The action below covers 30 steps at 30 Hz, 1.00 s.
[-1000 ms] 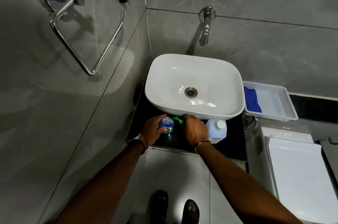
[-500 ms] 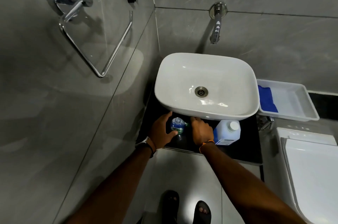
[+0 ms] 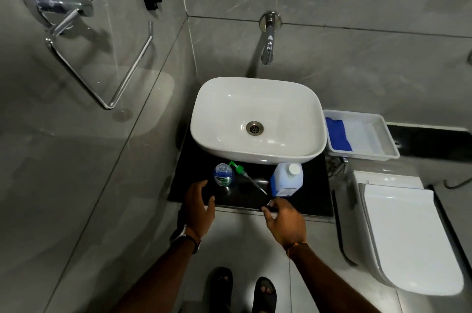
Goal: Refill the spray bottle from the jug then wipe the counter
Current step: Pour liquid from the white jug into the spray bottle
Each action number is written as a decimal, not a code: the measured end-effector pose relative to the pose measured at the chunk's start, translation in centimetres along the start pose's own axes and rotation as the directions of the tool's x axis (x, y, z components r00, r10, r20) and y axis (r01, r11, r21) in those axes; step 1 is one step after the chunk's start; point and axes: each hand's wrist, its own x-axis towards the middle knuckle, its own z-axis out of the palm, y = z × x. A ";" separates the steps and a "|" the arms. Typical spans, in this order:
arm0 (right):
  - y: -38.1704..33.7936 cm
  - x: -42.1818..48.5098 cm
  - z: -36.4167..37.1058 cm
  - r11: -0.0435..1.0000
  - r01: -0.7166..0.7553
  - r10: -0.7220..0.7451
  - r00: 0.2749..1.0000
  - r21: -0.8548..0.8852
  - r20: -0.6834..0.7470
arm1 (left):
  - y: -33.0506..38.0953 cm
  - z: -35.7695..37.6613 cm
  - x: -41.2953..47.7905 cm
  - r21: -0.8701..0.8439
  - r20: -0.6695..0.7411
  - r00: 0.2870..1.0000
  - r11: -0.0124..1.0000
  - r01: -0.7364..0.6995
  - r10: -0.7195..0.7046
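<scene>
The small clear spray bottle [image 3: 223,177] stands uncapped on the black counter [image 3: 315,197], in front of the white basin. Its green sprayer head [image 3: 239,169] lies beside it on the counter, the thin dip tube running toward the front right. The white jug [image 3: 285,181] with a white cap stands just right of that. My left hand [image 3: 199,208] hovers at the counter's front edge, fingers relaxed, a little short of the bottle. My right hand [image 3: 284,220] hangs loosely curled below the jug, near the tube's end, holding nothing.
A white basin [image 3: 258,98] takes up most of the counter under a wall tap [image 3: 268,42]. Right of it, a white tray [image 3: 383,139] holds a blue cloth [image 3: 338,134]. A toilet [image 3: 408,236] stands at the right, a chrome towel ring [image 3: 102,57] on the left wall.
Both hands have let go of the bottle and drawn back to the counter edge. The green sprayer head is off the bottle and now lies on the counter.
</scene>
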 end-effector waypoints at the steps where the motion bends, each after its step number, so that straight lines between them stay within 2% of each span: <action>1: 1.4 -0.6 -0.5 0.998 -0.051 0.052 0.998 0.024 -0.032 | -0.2 0.5 -1.0 0.038 -0.003 0.999 0.998 -0.041 0.042; 3: 3.7 -1.2 -1.8 0.989 -0.144 0.147 0.985 0.037 -0.090 | 0.0 1.5 -2.7 0.099 0.056 0.988 0.984 -0.149 0.144; 5: 5.5 -1.0 -3.3 0.982 -0.170 0.180 0.976 0.080 -0.127 | 0.9 2.6 -3.3 0.122 0.162 0.961 0.961 -0.247 0.226; 10: 6.9 1.7 -7.2 0.959 -0.059 0.078 0.995 0.276 -0.059 | 5.9 6.1 -1.1 0.047 0.302 0.868 0.903 -0.427 0.394; 15: 5.1 4.6 -9.4 0.928 0.041 -0.066 0.996 0.371 0.057 | 11.5 7.7 2.7 -0.107 0.260 0.861 0.899 -0.425 0.437; 19: 3.8 6.3 -9.9 0.883 0.141 -0.191 0.979 0.448 0.070 | 13.9 8.6 4.6 -0.141 0.343 0.807 0.876 -0.461 0.480; 23: 3.3 6.9 -9.8 0.857 0.137 -0.214 0.972 0.496 0.101 | 15.0 8.9 5.1 -0.162 0.425 0.764 0.871 -0.464 0.486; 30: 3.8 6.5 -9.2 0.858 0.119 -0.195 0.975 0.500 0.103 | 15.4 9.0 5.4 -0.186 0.347 0.844 0.912 -0.364 0.408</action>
